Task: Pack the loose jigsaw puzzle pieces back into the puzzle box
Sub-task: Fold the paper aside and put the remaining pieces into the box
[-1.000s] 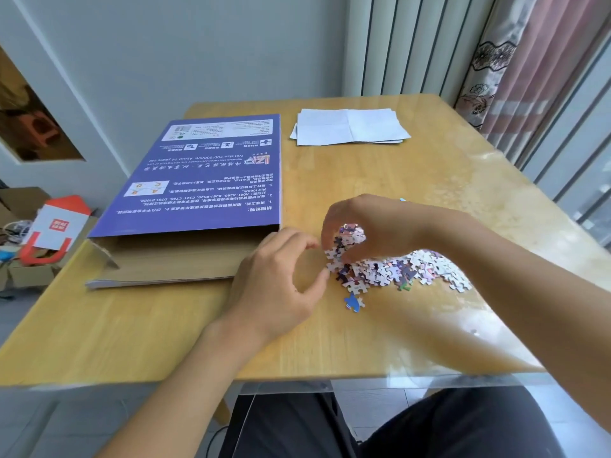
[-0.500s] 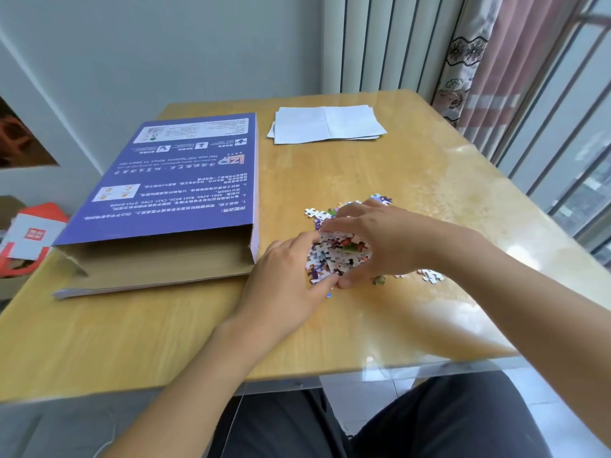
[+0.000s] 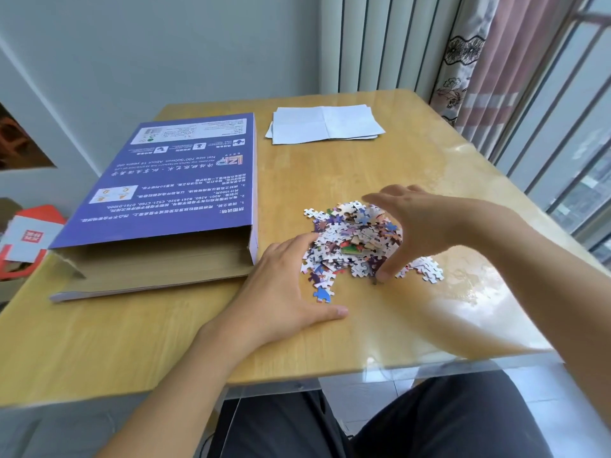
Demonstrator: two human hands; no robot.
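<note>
Puzzle box (image 3: 172, 190) lay flat on tabletop (image 3: 132, 325), near end open; print read "Net size 700*500mm". Left hand (image 3: 281, 292) and right hand (image 3: 413, 223) flanked puzzle pieces (image 3: 353, 239), fingers spread, gripping nothing.

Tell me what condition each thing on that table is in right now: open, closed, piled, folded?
Puzzle box: lying flat, near end open, flap folded out.
Puzzle pieces: loose, heaped in a pile on the table, a few strays beside it.
Left hand: open, fingers against the pile's left side.
Right hand: open, cupped round the pile's right side.
Paper sheets: stacked flat, creased.
</note>
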